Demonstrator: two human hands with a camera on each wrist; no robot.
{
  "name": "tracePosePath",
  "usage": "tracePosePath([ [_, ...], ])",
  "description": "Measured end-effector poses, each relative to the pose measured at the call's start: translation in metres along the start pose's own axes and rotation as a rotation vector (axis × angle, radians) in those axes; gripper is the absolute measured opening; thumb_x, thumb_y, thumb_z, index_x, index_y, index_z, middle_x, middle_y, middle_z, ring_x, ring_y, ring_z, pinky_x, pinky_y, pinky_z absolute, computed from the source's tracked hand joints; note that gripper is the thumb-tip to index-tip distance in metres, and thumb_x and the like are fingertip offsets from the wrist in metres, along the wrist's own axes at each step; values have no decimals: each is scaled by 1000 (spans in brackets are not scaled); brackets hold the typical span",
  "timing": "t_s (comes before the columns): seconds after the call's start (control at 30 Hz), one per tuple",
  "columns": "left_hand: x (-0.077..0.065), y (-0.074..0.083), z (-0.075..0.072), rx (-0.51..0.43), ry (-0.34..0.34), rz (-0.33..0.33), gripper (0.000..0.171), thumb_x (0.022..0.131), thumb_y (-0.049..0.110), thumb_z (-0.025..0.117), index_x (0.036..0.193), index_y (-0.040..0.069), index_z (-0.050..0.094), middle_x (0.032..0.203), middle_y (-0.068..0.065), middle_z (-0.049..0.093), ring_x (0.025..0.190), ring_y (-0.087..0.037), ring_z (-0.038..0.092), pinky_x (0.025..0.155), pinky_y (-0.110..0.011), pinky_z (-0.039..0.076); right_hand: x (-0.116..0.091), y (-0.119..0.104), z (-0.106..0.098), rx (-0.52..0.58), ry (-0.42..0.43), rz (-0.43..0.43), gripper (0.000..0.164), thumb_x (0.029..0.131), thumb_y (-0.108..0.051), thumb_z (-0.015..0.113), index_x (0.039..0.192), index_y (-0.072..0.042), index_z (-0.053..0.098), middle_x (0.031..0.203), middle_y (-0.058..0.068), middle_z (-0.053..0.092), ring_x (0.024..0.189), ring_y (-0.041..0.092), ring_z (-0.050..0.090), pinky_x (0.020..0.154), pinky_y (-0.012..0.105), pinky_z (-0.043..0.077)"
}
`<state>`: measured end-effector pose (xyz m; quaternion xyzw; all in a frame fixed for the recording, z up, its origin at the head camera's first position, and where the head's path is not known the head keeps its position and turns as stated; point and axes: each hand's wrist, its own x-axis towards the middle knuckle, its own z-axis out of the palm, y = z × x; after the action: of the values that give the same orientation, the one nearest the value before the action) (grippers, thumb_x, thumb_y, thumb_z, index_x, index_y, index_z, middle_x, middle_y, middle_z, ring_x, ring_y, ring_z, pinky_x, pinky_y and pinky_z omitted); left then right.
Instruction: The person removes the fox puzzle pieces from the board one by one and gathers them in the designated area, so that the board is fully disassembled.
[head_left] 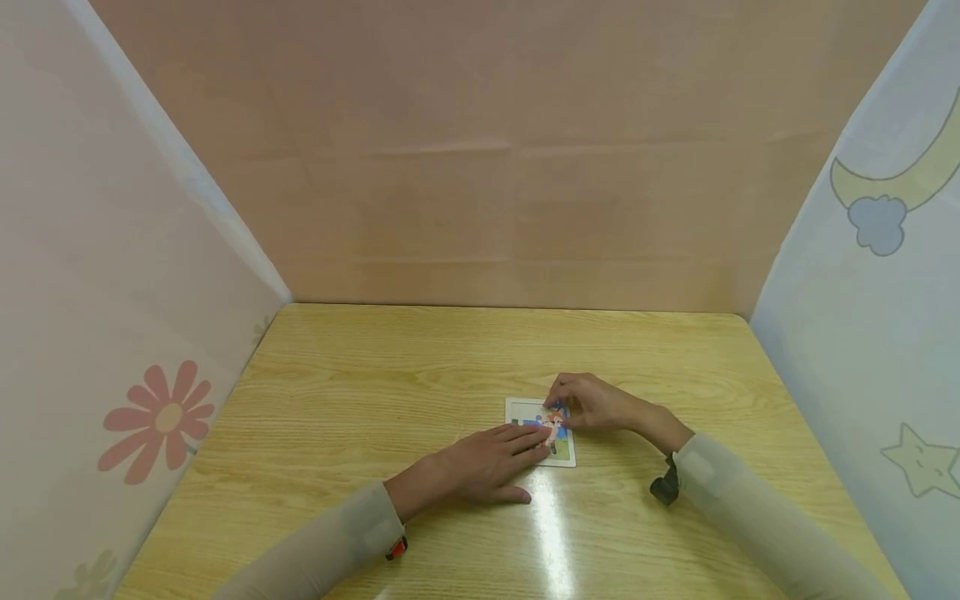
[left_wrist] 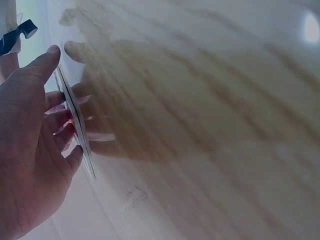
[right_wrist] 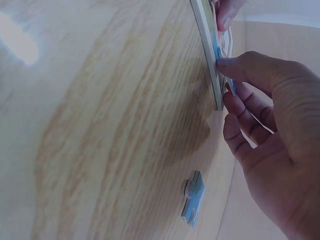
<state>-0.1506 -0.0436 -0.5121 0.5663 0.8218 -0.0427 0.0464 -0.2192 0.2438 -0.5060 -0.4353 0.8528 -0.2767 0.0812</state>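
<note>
A small jigsaw puzzle board (head_left: pixel 573 459) with a pale frame and a colourful cartoon picture lies on the table. My left hand (head_left: pixel 491 462) rests on its lower left part, fingers extended over the picture and thumb spread apart on the near side. At the board's right side my right hand (head_left: pixel 592 404) pinches a blue puzzle piece (right_wrist: pixel 232 87) between thumb and fingers. That piece is tilted against the board in the right wrist view. The fingers hide much of the picture. From the left wrist, the board (left_wrist: pixel 75 112) appears edge-on beside the left fingertips.
One loose blue and green puzzle piece (right_wrist: pixel 195 196) lies on the wooden table (head_left: pixel 360 367) near the right hand. An orange-brown backdrop (head_left: pixel 480 167) rises behind the table, with pale printed curtains (head_left: pixel 75 275) at both sides. Bands with small devices circle both wrists.
</note>
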Motion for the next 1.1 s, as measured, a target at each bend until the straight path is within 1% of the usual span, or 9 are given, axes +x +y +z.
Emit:
tracePosePath([
  [0.1, 0, 0, 1, -1, 2, 1, 77, 111, 60, 35, 170, 12, 24, 178, -5, 16, 164, -21, 17, 132, -39, 22, 0, 0, 0, -4, 6, 4, 31, 85, 0, 84, 115, -5, 78, 113, 4, 71, 104, 20, 67, 94, 42, 59],
  [0.27, 0, 1, 0, -1, -7, -3, 77, 111, 60, 35, 170, 12, 24, 178, -6, 15, 164, -21, 17, 132, -39, 22, -2, 0, 0, -8, 13, 20, 30, 86, -1, 83, 116, -6, 78, 115, 2, 71, 107, 22, 68, 97, 46, 59],
  [0.43, 0, 2, -2, 3, -12, -5, 77, 111, 60, 36, 170, 12, 25, 178, -6, 16, 164, -21, 17, 132, -40, 23, -4, 1, 1, -28, 41, 12, 27, 87, -2, 83, 113, -8, 79, 114, 0, 71, 107, 20, 68, 96, 46, 59],
  [0.63, 0, 3, -2, 10, -21, -11, 77, 111, 61, 35, 170, 13, 24, 178, -6, 16, 164, -21, 17, 132, -39, 22, -8, 0, -3, -19, 55, 19, 24, 89, -1, 80, 112, -7, 79, 112, 0, 71, 104, 17, 69, 92, 40, 61],
  [0.77, 0, 3, -1, 9, -25, -15, 77, 111, 61, 35, 170, 13, 24, 178, -5, 16, 164, -20, 16, 132, -38, 22, -12, 0, -6, -12, 72, 13, 22, 90, -3, 81, 111, -6, 79, 112, 1, 71, 102, 18, 69, 89, 38, 62],
  [0.97, 1, 2, -2, 4, -22, -16, 77, 111, 61, 36, 170, 13, 24, 178, -5, 16, 164, -21, 17, 132, -39, 22, -21, 1, -11, -6, 108, -12, 21, 89, 1, 82, 109, -4, 79, 110, 5, 72, 100, 20, 71, 85, 39, 64],
  [1.1, 0, 2, -2, 4, -22, -19, 77, 111, 61, 37, 170, 13, 23, 178, -5, 16, 164, -20, 16, 132, -39, 22, -28, 1, -14, -3, 130, -9, 21, 88, 1, 82, 108, -5, 79, 111, 6, 72, 100, 22, 71, 83, 42, 65],
])
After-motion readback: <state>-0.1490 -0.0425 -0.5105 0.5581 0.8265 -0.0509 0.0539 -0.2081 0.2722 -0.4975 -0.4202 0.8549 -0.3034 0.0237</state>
